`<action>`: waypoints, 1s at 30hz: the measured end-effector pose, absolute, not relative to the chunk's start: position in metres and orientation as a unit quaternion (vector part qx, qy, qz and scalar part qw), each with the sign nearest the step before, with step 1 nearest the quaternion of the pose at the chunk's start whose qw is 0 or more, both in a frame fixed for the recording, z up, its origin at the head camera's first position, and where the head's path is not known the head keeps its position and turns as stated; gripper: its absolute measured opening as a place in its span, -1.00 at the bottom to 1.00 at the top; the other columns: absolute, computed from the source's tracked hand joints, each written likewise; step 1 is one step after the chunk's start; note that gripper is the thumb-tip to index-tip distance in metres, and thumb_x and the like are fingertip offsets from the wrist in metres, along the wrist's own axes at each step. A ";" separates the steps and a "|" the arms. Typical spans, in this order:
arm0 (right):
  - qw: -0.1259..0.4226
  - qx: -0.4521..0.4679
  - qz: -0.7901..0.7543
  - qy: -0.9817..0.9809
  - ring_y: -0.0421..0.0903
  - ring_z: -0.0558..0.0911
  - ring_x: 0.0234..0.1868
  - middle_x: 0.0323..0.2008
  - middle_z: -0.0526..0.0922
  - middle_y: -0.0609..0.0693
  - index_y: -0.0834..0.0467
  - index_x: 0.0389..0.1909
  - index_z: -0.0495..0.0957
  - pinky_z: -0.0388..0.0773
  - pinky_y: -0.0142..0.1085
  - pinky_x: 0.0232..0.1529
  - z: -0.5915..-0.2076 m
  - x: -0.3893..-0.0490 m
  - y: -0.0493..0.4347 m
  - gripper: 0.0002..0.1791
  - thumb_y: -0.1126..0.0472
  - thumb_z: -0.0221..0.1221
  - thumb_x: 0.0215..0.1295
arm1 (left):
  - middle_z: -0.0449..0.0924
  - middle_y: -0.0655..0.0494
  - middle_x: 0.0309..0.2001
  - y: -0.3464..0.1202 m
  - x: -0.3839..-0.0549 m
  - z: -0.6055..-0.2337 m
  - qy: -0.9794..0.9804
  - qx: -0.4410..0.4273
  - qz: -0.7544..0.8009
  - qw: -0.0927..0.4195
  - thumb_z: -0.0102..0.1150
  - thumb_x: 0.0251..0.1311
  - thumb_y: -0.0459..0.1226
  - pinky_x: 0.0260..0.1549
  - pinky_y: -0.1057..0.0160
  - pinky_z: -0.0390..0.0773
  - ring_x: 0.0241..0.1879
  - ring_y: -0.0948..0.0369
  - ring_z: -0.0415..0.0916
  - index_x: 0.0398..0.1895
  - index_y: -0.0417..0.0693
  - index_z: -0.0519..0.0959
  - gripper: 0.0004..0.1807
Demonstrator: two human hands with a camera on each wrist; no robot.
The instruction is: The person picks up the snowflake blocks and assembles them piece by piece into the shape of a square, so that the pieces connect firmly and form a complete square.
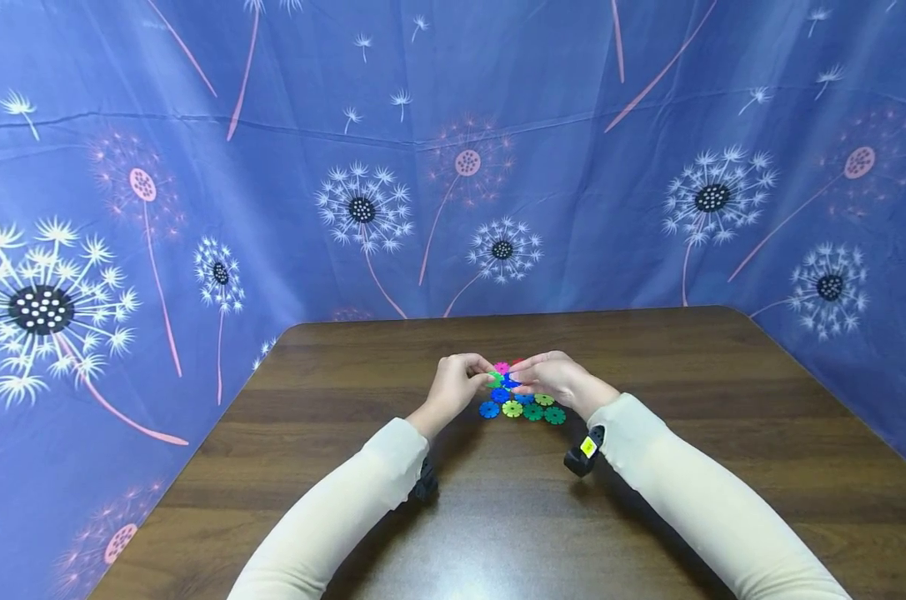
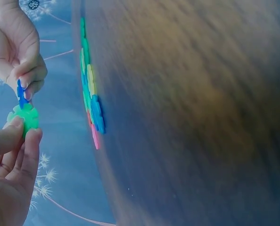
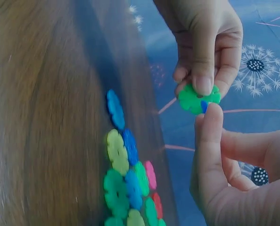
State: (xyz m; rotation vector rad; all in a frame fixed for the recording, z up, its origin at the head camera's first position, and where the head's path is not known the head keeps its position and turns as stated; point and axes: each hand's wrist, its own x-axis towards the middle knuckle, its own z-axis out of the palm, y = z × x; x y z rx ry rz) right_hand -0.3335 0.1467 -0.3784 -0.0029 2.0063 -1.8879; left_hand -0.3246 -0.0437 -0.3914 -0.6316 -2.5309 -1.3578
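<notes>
My left hand (image 1: 454, 385) pinches a bright green notched snowflake disc (image 2: 28, 116) between thumb and fingers. My right hand (image 1: 561, 382) pinches a blue snowflake disc (image 2: 21, 95), turned edge-on to the green one. At the green disc's rim the two pieces meet, crossing each other in the left wrist view. Most of the blue disc hides behind the right fingertips in the right wrist view. Both hands are raised over a group of loose discs, among them a pink disc (image 3: 151, 174), a yellow disc (image 3: 117, 151) and a dark green disc (image 3: 116, 192).
The discs lie flat and close together on a brown wooden table (image 1: 453, 517), with a blue disc (image 1: 489, 409) at the near left of the group. Behind the table hangs a blue dandelion-print cloth (image 1: 573, 167). Each wrist wears a black camera.
</notes>
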 end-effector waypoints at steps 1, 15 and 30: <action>0.192 0.007 -0.677 0.710 -0.17 0.68 -0.37 -0.23 0.58 0.11 0.53 0.13 0.40 0.65 -0.37 -0.18 -0.379 -0.333 0.145 -0.62 0.44 0.09 0.34 | 0.70 -0.11 -0.45 -0.044 -0.324 -0.392 -0.856 -0.214 -0.458 0.102 0.30 0.14 -0.42 -0.51 0.42 0.61 -0.45 -0.05 0.70 -0.38 -0.29 0.68 -0.95; 0.198 0.034 -0.753 0.627 -0.20 0.67 -0.39 -0.37 0.58 0.03 0.59 0.25 0.23 0.65 -0.39 -0.20 -0.384 -0.330 0.135 -0.49 0.50 0.08 0.32 | 0.70 -0.12 -0.47 -0.048 -0.328 -0.396 -0.850 -0.221 -0.464 0.113 0.31 0.11 -0.45 -0.53 0.46 0.58 -0.49 0.00 0.69 -0.40 -0.31 0.67 -0.96; 0.211 -0.011 -0.724 0.657 -0.16 0.70 -0.35 -0.35 0.68 -0.02 0.45 0.08 0.46 0.66 -0.37 -0.19 -0.378 -0.331 0.144 -0.66 0.40 0.15 0.32 | 0.75 0.00 -0.38 -0.051 -0.329 -0.391 -0.854 -0.254 -0.438 0.118 0.34 0.13 -0.35 -0.44 0.46 0.56 -0.45 0.20 0.65 -0.33 -0.18 0.71 -0.93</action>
